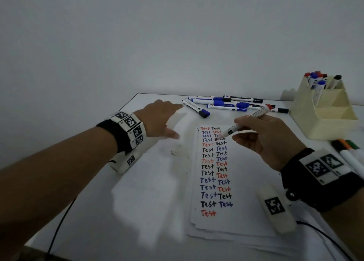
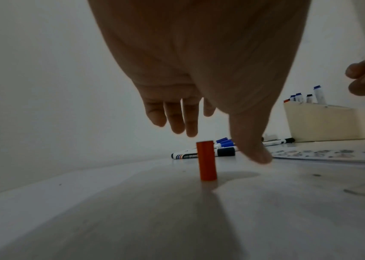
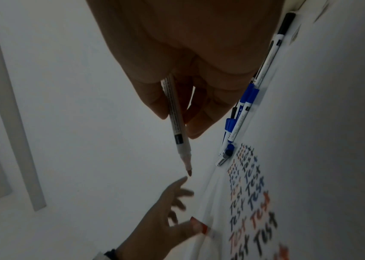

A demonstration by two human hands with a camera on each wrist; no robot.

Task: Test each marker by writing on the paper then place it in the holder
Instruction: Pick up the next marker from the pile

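Above the upper part of the paper (image 1: 213, 182), the uncapped red marker (image 1: 246, 121) hangs in the grip of the right hand (image 1: 266, 140), thumb and fingers pinching its barrel, its tip slanting toward eight o'clock and clear of the sheet. Its red cap (image 2: 206, 161) stands upright on the desk (image 1: 147, 201) just under the left hand (image 1: 157, 121), whose grip is spread and empty, fingers straight above the cap without touching it. Judging by the sheet, the work is well along: two columns of "Test" in red, black and blue fill it, the left one reaching lower and ending in a lone red word at six o'clock. At two o'clock from the paper the cream holder (image 1: 323, 113) already carries a cluster of capped markers in its rear compartment, while its lower front compartments look bare. What remains, I judge, is this red marker, not yet recapped or stowed, plus the loose pile of markers (image 1: 228, 104) at twelve o'clock, mostly blue-capped with some black. Whether the coloured pens (image 1: 348, 152) at the right edge of the desk count too, I cannot tell.
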